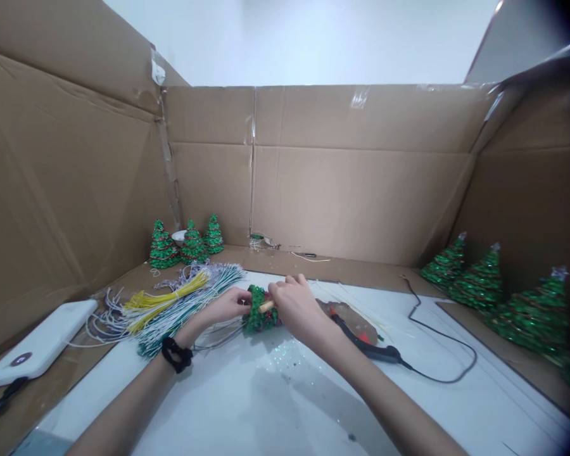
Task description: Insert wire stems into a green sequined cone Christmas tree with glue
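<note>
My left hand [228,305], with a black band at the wrist, pinches the left side of a green beaded Christmas tree [255,318] with some red in it. The piece lies low over the white board [228,405], partly hidden by my fingers. My right hand [292,303] is closed around a short tan wooden stick [266,306], whose end points at the beadwork. Where the stick's other end lies is hidden by the hand. Bundles of white-and-green wire [190,316] and yellow wire [166,299] lie beside my left forearm.
A black glue gun [365,347] with a cord rests right of my right hand by a brown scrap [354,320]. Finished green trees stand back left [161,246] and right [477,278]. A white power bank [40,342] lies far left. Cardboard walls [361,202] enclose the table.
</note>
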A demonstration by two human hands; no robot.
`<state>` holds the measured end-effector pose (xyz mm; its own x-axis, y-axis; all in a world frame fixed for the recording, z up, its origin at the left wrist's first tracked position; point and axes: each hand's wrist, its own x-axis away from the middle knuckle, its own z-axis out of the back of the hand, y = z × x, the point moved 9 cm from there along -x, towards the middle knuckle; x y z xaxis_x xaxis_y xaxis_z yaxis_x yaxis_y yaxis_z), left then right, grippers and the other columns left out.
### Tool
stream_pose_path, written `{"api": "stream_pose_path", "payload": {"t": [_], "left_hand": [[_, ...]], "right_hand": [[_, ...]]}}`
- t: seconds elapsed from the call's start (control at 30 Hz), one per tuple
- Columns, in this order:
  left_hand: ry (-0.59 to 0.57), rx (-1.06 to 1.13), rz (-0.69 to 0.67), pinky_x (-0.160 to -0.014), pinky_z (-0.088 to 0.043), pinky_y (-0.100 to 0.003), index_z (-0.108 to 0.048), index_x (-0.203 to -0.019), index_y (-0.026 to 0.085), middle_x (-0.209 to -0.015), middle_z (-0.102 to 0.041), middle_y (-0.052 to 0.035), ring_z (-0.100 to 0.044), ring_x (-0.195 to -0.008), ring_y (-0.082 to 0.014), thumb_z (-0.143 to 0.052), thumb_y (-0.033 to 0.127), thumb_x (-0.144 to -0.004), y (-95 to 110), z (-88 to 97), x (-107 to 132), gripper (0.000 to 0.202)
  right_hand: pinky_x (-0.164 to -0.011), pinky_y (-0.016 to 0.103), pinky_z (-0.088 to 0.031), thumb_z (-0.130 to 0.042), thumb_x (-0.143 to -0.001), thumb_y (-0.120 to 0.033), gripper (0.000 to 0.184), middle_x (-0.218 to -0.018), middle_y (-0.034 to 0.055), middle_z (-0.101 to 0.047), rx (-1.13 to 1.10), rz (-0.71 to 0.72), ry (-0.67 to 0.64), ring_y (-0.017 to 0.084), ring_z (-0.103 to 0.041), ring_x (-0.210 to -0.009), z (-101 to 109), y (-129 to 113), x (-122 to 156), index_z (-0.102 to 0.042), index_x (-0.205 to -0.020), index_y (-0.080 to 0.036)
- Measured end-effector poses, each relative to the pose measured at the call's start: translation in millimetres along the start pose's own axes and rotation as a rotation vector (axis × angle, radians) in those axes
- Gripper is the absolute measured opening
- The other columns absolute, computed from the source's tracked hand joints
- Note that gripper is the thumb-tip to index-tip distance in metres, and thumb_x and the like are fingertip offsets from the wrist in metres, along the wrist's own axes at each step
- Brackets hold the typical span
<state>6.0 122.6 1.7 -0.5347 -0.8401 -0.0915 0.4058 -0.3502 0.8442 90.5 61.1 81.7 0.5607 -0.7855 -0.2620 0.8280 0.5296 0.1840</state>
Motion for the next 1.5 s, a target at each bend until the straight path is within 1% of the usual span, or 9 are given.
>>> {"api": "stream_pose_path", "payload": {"t": [0.13, 0.23, 0.4, 0.67, 0.87, 1.03, 1.27, 1.4, 1.5], "left_hand": [[0.029, -0.058, 0.023, -0.054, -0.030, -0.021, -0.062, -0.061, 0.013, -0.054, -0.050, 0.0032, -0.041, -0.056, -0.0110, -0.053, 0.021, -0.068, 0.9, 2.8, 1.2, 0.014], [0.025, -0.082, -0.005, -0.055, -0.031, -0.021, -0.063, -0.062, 0.014, -0.056, -0.053, 0.0020, -0.044, -0.057, -0.0120, -0.051, 0.022, -0.070, 3.1, 3.5, 1.7, 0.017], [-0.021, -0.119, -0.010, -0.053, -0.033, -0.021, -0.064, -0.062, 0.015, -0.056, -0.057, -0.0001, -0.049, -0.056, -0.0128, -0.048, 0.021, -0.073, 3.4, 0.8, 4.0, 0.020], [0.008, -0.257, -0.062, -0.053, -0.028, -0.022, -0.061, -0.057, 0.014, -0.052, -0.048, 0.0025, -0.040, -0.054, -0.0113, -0.049, 0.027, -0.076, 11.4, 3.2, 5.5, 0.026], [-0.026, -0.274, -0.062, -0.054, -0.027, -0.022, -0.055, -0.057, 0.015, -0.054, -0.040, 0.0038, -0.035, -0.055, -0.0107, -0.046, 0.028, -0.078, 6.8, 0.9, 3.8, 0.027], [-0.067, -0.236, -0.059, -0.056, -0.029, -0.021, -0.052, -0.059, 0.015, -0.057, -0.040, 0.0036, -0.035, -0.058, -0.0110, -0.044, 0.024, -0.075, 7.9, -2.9, 4.0, 0.020], [-0.030, -0.138, -0.052, -0.055, -0.028, -0.022, -0.051, -0.059, 0.015, -0.057, -0.043, 0.0028, -0.037, -0.057, -0.0113, -0.045, 0.025, -0.075, 6.6, -3.3, 2.4, 0.020], [0.036, 0.052, 0.026, -0.051, -0.027, -0.023, -0.051, -0.058, 0.015, -0.052, -0.042, 0.0037, -0.038, -0.051, -0.0107, -0.049, 0.034, -0.077, 1.5, -9.0, 1.7, 0.026], [0.117, 0.267, 0.078, -0.050, -0.028, -0.024, -0.054, -0.061, 0.014, -0.051, -0.045, 0.0036, -0.040, -0.050, -0.0106, -0.054, 0.037, -0.076, -0.9, -17.3, 2.5, 0.027]], "right_hand": [[-0.069, 0.032, -0.022, -0.053, -0.073, -0.002, 0.018, -0.083, 0.0111, -0.065, 0.017, 0.015, -0.020, 0.024, -0.055, -0.080, -17.9, -8.4, -6.9, -0.059, -0.087, -0.011], [-0.071, 0.033, -0.022, -0.052, -0.075, -0.002, 0.018, -0.082, 0.0101, -0.066, 0.012, -0.016, -0.024, 0.024, -0.055, -0.081, -11.0, 1.7, -4.6, -0.059, -0.087, -0.013], [-0.075, 0.033, -0.021, -0.053, -0.069, 0.004, 0.023, -0.081, 0.0101, -0.067, 0.068, -0.076, -0.064, 0.025, -0.054, -0.083, 9.1, 19.6, 4.3, -0.060, -0.086, -0.011], [-0.068, 0.031, -0.021, -0.051, -0.069, 0.004, 0.025, -0.080, 0.0091, -0.066, 0.065, -0.058, -0.050, 0.024, -0.054, -0.081, 0.9, 17.1, -0.2, -0.058, -0.087, -0.012], [-0.069, 0.032, -0.021, -0.055, -0.070, 0.000, 0.022, -0.079, 0.0087, -0.064, 0.059, -0.006, -0.019, 0.024, -0.052, -0.081, 4.4, 8.1, 2.8, -0.058, -0.086, -0.014], [-0.073, 0.034, -0.024, -0.055, -0.075, -0.005, 0.016, -0.082, 0.0109, -0.063, 0.051, -0.004, 0.012, 0.026, -0.049, -0.089, -2.2, -1.2, -2.3, -0.060, -0.087, -0.015], [-0.077, 0.036, -0.028, -0.046, -0.084, -0.007, 0.016, -0.083, 0.0141, -0.063, 0.046, 0.012, 0.022, 0.027, -0.048, -0.090, -16.9, -14.0, -11.0, -0.060, -0.091, -0.012], [-0.080, 0.037, -0.029, -0.051, -0.079, -0.004, 0.017, -0.085, 0.0137, -0.061, 0.046, 0.011, 0.041, 0.028, -0.047, -0.092, -15.6, -3.5, -11.1, -0.059, -0.091, -0.013], [-0.079, 0.036, -0.032, -0.051, -0.080, -0.007, 0.016, -0.094, 0.0133, -0.059, -0.028, -0.054, 0.093, 0.028, -0.047, -0.094, -6.5, 20.5, -10.2, -0.059, -0.092, -0.014]]}}
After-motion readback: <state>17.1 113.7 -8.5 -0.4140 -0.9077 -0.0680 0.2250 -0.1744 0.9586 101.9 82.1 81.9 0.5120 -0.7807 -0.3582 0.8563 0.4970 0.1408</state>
